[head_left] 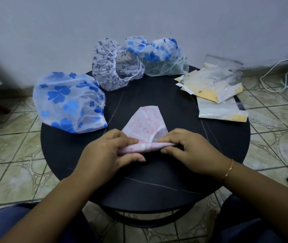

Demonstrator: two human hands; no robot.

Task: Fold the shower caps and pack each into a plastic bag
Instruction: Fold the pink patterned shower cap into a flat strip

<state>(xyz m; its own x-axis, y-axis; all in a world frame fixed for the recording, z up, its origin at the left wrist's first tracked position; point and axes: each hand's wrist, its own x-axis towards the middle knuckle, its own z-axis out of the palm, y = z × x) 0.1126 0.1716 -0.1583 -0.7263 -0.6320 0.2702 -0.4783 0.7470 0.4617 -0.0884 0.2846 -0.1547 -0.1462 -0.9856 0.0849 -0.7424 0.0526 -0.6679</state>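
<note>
Head view: round dark worktop [157, 181] carries three unfolded caps at its far and left edge and a pile of plastic bags [216, 90] at right. Nearest, the pink shower cap [145, 123] is half rolled; left hand [108, 151] and right hand [188, 151] pinch the roll's ends. Rolling evenly and pressing air out should keep it tight. No writing is readable.

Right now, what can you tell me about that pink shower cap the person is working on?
The pink shower cap looks like thin, translucent white plastic printed with pale pink figures, with a white elastic band showing near its right side. It lies flattened into a wedge on the dark round table, its near edge rolled into a tight strip. The left hand and right hand both pinch that roll.
</note>
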